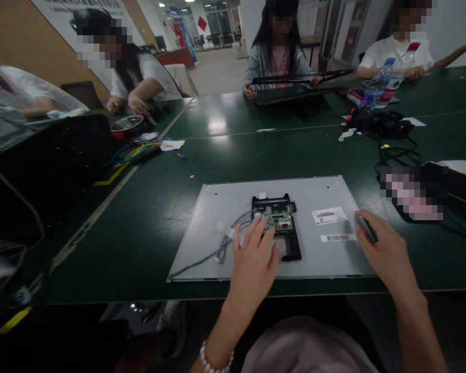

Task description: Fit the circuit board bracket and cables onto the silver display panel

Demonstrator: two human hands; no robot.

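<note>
A flat grey display panel [202, 228] lies on the green table in front of me, its metal back facing up. On it sits a black plastic bracket [295, 247] with a green circuit board [283, 217]. Grey cables [205, 256] run from the board towards the panel's lower left corner. My left hand [254, 254] is over the board's left part with its fingers spread; whether the fingertips press on it I cannot tell. At the panel's right edge, my right hand [384, 254] is closed around a short dark tool [367, 228], whose kind is partly hidden by the fingers.
A large black casing [62, 155] stands at the left, near coloured wires [140, 150]. Plastic bottles [382, 83] and a tangle of black cables [380, 122] are at the back right. A phone-like item [411, 194] lies right of the panel. Several people sit around the table.
</note>
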